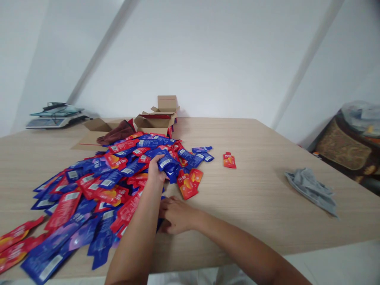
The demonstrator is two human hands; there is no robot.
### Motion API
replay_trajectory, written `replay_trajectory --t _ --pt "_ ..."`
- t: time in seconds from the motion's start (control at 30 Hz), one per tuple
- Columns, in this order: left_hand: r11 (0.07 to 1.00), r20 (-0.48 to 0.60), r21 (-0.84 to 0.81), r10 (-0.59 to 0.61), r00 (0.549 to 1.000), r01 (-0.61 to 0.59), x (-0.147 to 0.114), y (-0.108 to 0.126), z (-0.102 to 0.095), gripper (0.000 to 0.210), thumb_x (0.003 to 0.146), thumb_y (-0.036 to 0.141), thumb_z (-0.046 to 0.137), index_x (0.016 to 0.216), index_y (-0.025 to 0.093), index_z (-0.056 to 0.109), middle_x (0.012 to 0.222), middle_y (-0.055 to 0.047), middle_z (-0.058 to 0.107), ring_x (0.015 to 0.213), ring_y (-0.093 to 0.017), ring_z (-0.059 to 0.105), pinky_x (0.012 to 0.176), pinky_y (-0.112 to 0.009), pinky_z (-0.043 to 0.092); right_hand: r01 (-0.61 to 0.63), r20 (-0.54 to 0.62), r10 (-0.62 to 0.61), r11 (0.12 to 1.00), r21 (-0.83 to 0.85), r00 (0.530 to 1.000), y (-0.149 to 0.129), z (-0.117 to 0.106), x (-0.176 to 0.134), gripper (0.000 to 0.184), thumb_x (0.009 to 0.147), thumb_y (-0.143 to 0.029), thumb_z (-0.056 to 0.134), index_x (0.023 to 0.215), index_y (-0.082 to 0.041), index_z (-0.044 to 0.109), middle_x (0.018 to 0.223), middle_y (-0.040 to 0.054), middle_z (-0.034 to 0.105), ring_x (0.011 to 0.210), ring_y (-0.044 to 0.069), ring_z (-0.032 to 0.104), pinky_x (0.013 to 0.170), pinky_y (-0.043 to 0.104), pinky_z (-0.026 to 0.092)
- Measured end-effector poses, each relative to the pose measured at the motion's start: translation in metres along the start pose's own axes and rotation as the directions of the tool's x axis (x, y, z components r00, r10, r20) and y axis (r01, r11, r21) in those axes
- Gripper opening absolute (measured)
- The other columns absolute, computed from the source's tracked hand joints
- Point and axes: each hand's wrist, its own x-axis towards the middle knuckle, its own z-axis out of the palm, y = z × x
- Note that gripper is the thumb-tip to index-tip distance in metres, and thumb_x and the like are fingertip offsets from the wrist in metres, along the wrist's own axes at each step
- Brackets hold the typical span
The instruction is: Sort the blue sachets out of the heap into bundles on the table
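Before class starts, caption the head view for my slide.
Left hand holding blue sachets, right hand at the edge of a red-and-blue pile on a pale table.

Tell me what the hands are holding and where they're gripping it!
The left hand holds at least one flat, glossy blue pouch near its left edge in the picture. Whether the right hand holds anything cannot be told.

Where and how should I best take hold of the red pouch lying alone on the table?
Probably take the red pouch across its middle, the right grip closing on both side edges, coming from above and the near side. It lies flat, its narrow neck points to the far side, and bare table surrounds it.
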Motion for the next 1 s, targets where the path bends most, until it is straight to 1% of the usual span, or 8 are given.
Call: replay_trajectory --t 0.13,0.3,0.53,0.67,0.8,0.83,0.9,1.0 --pt "0.994 0.087 -0.029 -0.102 0.991 0.105 -0.001 0.004 -0.009 0.023 0.071 0.011 0.046 0.089 0.008 0.061 0.063 -0.004 0.064 0.055 -0.015 0.062 0.067 -0.033 0.056 0.038 0.032 -0.038 0.999 -0.013 0.999 -0.002 0.004 0.0 0.041 0.08 -0.038 0.058 0.12 -0.03 0.052 0.124 -0.0012 0.059 0.119 0.017 0.045 0.101 0.035 0.026" --pt "0.982 0.186 0.013 -0.185 0.965 0.186 -0.008 -0.005 -0.009 0.032 0.073 0.012 0.042 0.099 0.007 0.06 0.073 -0.008 0.068 0.069 -0.02 0.067 0.07 -0.036 0.055 -0.07 -0.003 0.07 0.987 -0.143 0.998 0.018 -0.005 -0.035 0.038 0.089 -0.04 0.047 0.125 -0.026 0.049 0.121 0.0025 0.06 0.114 0.017 0.049 0.097 0.036 0.032" --pt "0.95 0.262 0.01 -0.305 0.916 0.313 -0.007 -0.035 -0.013 0.024 0.073 0.009 0.049 0.093 0.008 0.06 0.069 -0.007 0.067 0.06 -0.016 0.065 0.062 -0.029 0.055 -0.236 -0.144 0.207 0.946 -0.224 0.968 0.041 -0.014 -0.068 0.029 0.093 -0.035 0.04 0.103 -0.018 0.061 0.095 0.0074 0.067 0.096 0.018 0.057 0.086 0.031 0.041" --pt "0.925 0.314 0.019 -0.366 0.876 0.379 -0.01 -0.041 -0.021 0.017 0.079 0.018 0.053 0.092 0.01 0.06 0.071 -0.007 0.067 0.062 -0.017 0.065 0.063 -0.031 0.055 -0.434 -0.232 0.434 0.899 0.053 0.871 0.052 -0.042 -0.081 0.031 0.094 -0.035 0.036 0.095 -0.019 0.062 0.084 0.0036 0.067 0.076 0.014 0.06 0.069 0.024 0.042" --pt "0.919 0.332 0.098 -0.393 0.858 0.383 -0.017 -0.048 -0.02 0.025 0.082 0.034 0.057 0.091 0.011 0.061 0.074 -0.008 0.068 0.062 -0.017 0.066 0.061 -0.029 0.055 -0.484 -0.258 0.578 0.803 0.348 0.774 0.067 -0.081 -0.094 0.039 0.091 -0.044 0.039 0.072 -0.018 0.062 0.063 -0.0019 0.059 0.057 0.01 0.051 0.055 0.021 0.035" --pt "0.915 0.312 0.141 -0.403 0.86 0.378 -0.02 -0.053 -0.017 0.027 0.081 0.036 0.059 0.091 0.011 0.061 0.075 -0.009 0.069 0.062 -0.017 0.066 0.061 -0.029 0.055 -0.481 -0.254 0.586 0.793 0.373 0.769 0.07 -0.09 -0.094 0.043 0.09 -0.047 0.04 0.066 -0.018 0.06 0.058 -0.0026 0.056 0.054 0.01 0.048 0.052 0.021 0.032" --pt "0.89 0.27 0.245 -0.443 0.855 0.384 -0.027 -0.066 -0.011 0.029 0.077 0.036 0.064 0.093 0.011 0.062 0.076 -0.009 0.07 0.061 -0.019 0.067 0.061 -0.03 0.054 -0.474 -0.212 0.564 0.805 0.356 0.798 0.075 -0.106 -0.091 0.048 0.089 -0.05 0.041 0.06 -0.017 0.06 0.052 -0.0033 0.052 0.049 0.009 0.042 0.05 0.021 0.027" --pt "0.82 0.237 0.329 -0.551 0.8 0.468 -0.038 -0.087 -0.002 0.034 0.073 0.033 0.069 0.099 0.012 0.061 0.08 -0.01 0.071 0.067 -0.022 0.069 0.066 -0.033 0.055 -0.485 -0.203 0.512 0.858 0.17 0.835 0.081 -0.121 -0.082 0.048 0.087 -0.052 0.043 0.063 -0.016 0.064 0.053 -0.0014 0.056 0.05 0.009 0.045 0.052 0.022 0.024"
